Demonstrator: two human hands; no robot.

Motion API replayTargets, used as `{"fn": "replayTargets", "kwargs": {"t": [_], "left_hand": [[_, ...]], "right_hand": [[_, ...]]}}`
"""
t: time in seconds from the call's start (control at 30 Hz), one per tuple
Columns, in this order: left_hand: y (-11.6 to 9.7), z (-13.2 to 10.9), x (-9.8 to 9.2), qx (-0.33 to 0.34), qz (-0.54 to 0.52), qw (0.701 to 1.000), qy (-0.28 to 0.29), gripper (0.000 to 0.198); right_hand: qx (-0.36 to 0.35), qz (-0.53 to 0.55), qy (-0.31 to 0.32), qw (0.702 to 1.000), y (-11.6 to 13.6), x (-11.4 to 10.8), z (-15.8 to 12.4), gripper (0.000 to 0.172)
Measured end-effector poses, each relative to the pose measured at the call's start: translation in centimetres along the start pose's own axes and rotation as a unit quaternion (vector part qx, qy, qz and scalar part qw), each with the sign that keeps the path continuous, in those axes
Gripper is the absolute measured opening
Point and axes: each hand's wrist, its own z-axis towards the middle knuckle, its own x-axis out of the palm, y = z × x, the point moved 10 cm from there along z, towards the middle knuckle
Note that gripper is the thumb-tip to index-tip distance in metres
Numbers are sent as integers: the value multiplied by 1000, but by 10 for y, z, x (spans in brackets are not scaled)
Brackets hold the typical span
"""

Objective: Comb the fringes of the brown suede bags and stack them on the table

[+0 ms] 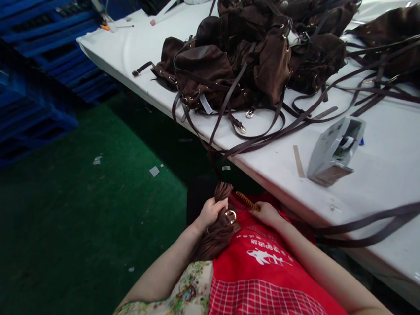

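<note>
My left hand (212, 211) is closed around a gathered brown bundle (216, 240), which looks like many thin strips or folds lying together. A round gold buckle (230, 216) shows on its right side. Below the grip the bundle spreads over my lap, against the red apron (259, 266). To its right, my right hand (266, 214) is closed on one end of a narrow yellow toothed strip that looks like a comb (246, 199). The comb points left, toward the top of the bundle, and appears apart from it. The fingertips of my right hand are partly hidden.
The white table (388, 160) has a heap of dark brown bags (218, 69) with long straps, some hanging over its near edge. A grey tape dispenser-like box (335, 152) stands at right. Blue pallets (30, 16) are stacked left, on the green floor (110, 192).
</note>
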Motion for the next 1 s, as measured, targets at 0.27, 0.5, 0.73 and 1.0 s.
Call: {"fn": "replayTargets", "kwargs": {"t": [0.27, 0.5, 0.73, 1.0], "left_hand": [[18, 9, 29, -69, -61, 983, 157, 37], [7, -3, 37, -45, -133, 969, 202, 23], [15, -3, 32, -15, 54, 992, 115, 38], [9, 0, 42, 64, 287, 950, 101, 45]], "right_hand": [[-149, 121, -89, 977, 65, -46, -30, 40], [-282, -137, -128, 941, 123, -31, -60, 26], [-231, -253, -63, 937, 118, -4, -38, 25], [-50, -215, -12, 975, 69, 0, 0, 32]]}}
